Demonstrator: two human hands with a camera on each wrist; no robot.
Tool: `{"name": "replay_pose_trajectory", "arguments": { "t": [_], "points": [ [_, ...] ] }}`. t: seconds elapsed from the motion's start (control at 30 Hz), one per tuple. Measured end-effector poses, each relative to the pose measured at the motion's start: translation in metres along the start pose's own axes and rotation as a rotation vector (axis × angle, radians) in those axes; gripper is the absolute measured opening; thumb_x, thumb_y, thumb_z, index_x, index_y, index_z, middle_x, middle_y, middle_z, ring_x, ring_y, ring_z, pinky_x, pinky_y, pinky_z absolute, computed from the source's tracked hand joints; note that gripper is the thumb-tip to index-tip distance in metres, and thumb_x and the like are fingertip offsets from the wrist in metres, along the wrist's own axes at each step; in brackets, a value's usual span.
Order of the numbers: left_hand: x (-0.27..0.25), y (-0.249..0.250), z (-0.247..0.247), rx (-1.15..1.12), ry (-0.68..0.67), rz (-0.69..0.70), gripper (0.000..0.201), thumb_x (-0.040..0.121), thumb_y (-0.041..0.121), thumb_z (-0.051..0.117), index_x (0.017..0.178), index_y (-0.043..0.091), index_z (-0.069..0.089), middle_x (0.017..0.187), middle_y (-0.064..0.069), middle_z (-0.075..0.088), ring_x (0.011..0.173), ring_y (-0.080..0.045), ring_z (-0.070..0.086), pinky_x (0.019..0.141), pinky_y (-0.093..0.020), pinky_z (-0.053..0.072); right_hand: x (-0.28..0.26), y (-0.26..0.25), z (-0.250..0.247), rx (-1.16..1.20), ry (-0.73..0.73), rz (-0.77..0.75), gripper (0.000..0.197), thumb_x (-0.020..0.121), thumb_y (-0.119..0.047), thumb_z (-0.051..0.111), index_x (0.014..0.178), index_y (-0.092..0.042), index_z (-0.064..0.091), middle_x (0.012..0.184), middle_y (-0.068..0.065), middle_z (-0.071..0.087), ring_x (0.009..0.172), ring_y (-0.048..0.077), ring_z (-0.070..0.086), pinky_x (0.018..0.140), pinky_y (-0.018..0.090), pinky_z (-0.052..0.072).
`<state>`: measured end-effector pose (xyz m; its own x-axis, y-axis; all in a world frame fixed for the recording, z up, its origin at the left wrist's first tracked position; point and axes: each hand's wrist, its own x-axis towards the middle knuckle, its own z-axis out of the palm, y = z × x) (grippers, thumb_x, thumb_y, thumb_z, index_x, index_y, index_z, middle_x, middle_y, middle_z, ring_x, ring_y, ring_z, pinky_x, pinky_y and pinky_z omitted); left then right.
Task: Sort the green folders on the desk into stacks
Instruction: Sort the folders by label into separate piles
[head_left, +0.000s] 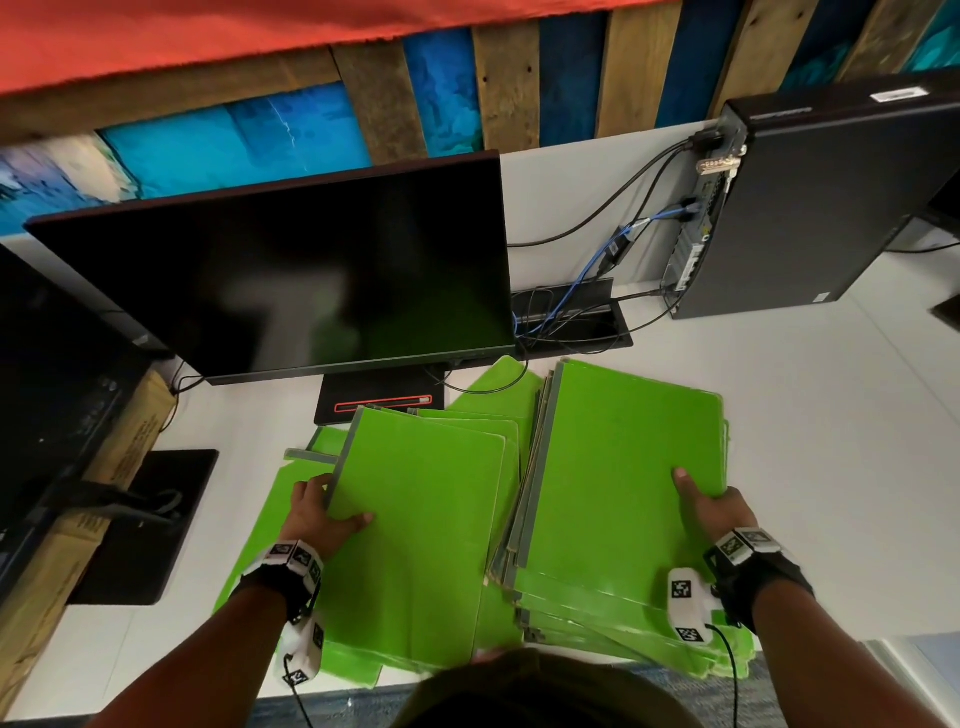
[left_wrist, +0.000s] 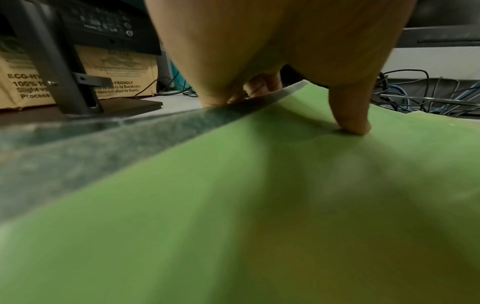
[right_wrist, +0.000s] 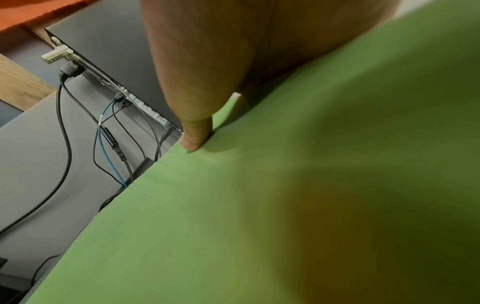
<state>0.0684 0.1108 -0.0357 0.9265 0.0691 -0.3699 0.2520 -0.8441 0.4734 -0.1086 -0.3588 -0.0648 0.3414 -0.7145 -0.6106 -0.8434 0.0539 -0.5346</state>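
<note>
Left hand (head_left: 324, 512) and right hand (head_left: 714, 506), each gripping green folders (head_left: 623, 467)

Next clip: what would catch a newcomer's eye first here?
The bright green folders spread across the white desk in the foreground. The left hand grips one folder's grey-spined edge, and the right hand holds the taller pile on the right. Behind them stands a dark monitor.

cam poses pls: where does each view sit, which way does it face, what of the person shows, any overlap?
Head: above, looking down at the desk; both forearms, left hand, right hand.
Left wrist: low along the hand; thumb on left folder.
Right wrist: along the thumb on right stack.
Shared: head and right wrist both show the computer.
</note>
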Motion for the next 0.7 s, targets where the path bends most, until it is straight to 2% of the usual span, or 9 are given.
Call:
{"name": "replay_pose_trajectory", "arguments": {
  "t": [0.1,0.17,0.3,0.47,0.6,0.7],
  "points": [
    [-0.001,0.001,0.003,-0.039,-0.003,0.049,0.085,0.059,0.031,0.088,0.131,0.012,0.047,0.115,-0.005,0.042,0.104,-0.025,0.052,0.097,-0.039,0.047,0.0,0.0,0.0,-0.006,0.0,0.003,0.086,0.073,-0.069,0.059,0.127,-0.004,0.052,0.125,0.023,0.06,0.11,0.04,0.059,0.094,0.043,0.048],
    [0.0,0.002,0.005,-0.034,-0.012,0.066,0.081,0.06,0.036,0.087,0.129,0.017,0.049,0.114,-0.002,0.041,0.104,-0.024,0.054,0.096,-0.04,0.048,-0.001,0.0,0.0,-0.008,0.001,0.001,0.087,0.071,-0.071,0.058,0.127,-0.004,0.052,0.125,0.023,0.06,0.109,0.04,0.06,0.095,0.044,0.048],
    [0.0,0.009,0.011,0.007,-0.049,0.038,0.077,0.063,0.036,0.085,0.128,0.016,0.049,0.125,-0.008,0.042,0.111,-0.029,0.054,0.099,-0.04,0.047,-0.001,-0.001,0.0,-0.015,0.004,0.005,0.085,0.073,-0.069,0.059,0.126,-0.003,0.052,0.125,0.024,0.06,0.11,0.041,0.059,0.094,0.044,0.048],
    [0.007,0.01,0.017,0.011,-0.028,-0.034,0.078,0.059,0.032,0.088,0.123,0.009,0.048,0.123,-0.014,0.052,0.106,-0.03,0.058,0.093,-0.042,0.05,-0.001,-0.003,0.0,-0.032,0.005,0.008,0.086,0.073,-0.07,0.058,0.126,-0.002,0.052,0.125,0.024,0.059,0.11,0.041,0.059,0.093,0.044,0.048],
    [0.015,0.007,0.014,-0.064,-0.036,-0.091,0.06,0.068,0.024,0.084,0.115,0.008,0.05,0.117,-0.017,0.062,0.105,-0.033,0.06,0.09,-0.038,0.048,0.0,-0.002,0.0,-0.043,0.005,0.011,0.087,0.073,-0.07,0.058,0.127,-0.002,0.051,0.125,0.024,0.059,0.11,0.041,0.059,0.094,0.045,0.048],
    [0.02,0.007,0.006,-0.042,-0.035,-0.124,0.051,0.076,0.029,0.077,0.118,0.011,0.054,0.118,-0.02,0.064,0.107,-0.035,0.061,0.092,-0.04,0.049,0.0,-0.002,0.0,-0.046,0.0,0.007,0.087,0.072,-0.071,0.057,0.125,-0.003,0.053,0.124,0.024,0.06,0.108,0.04,0.06,0.092,0.045,0.049]
  ]
}}
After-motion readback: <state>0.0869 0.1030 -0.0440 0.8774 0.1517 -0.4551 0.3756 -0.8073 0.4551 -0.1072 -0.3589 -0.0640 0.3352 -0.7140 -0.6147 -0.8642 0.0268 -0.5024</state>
